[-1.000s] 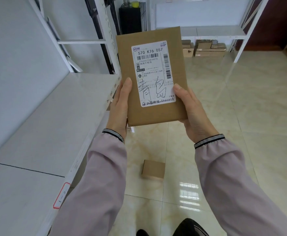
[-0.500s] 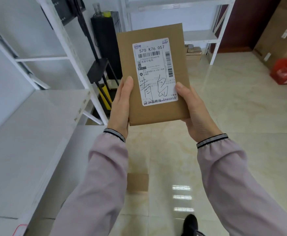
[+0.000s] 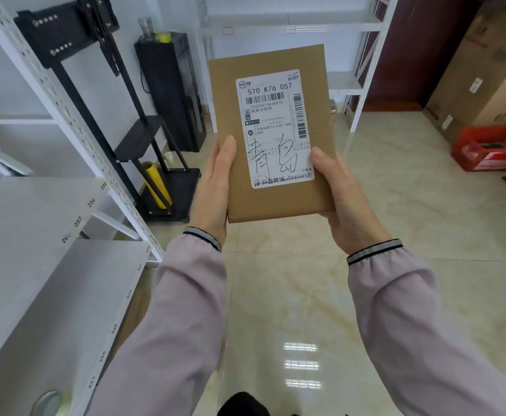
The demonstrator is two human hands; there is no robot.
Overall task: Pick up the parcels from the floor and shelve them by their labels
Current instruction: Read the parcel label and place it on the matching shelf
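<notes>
Both hands, left (image 3: 212, 187) and right (image 3: 344, 199), clasped an upright parcel (image 3: 271, 130) by its lower sides. Numbered shelves (image 3: 65, 223) lay nearer the left hand.

The parcel (image 3: 275, 139) is plain brown, and its label (image 3: 274, 127) is white with black print, barcodes and black handwriting. The sleeves (image 3: 182, 310) are pale pink-grey with grey cuffs edged in black. The floor (image 3: 410, 235) is glossy beige with marbled veins, the shelves (image 3: 35, 235) are white, the crate (image 3: 488, 148) is red, and the roll (image 3: 157, 186) is yellow.

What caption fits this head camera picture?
Both hands, left hand and right hand, hold a labelled parcel beside white shelves.
</notes>
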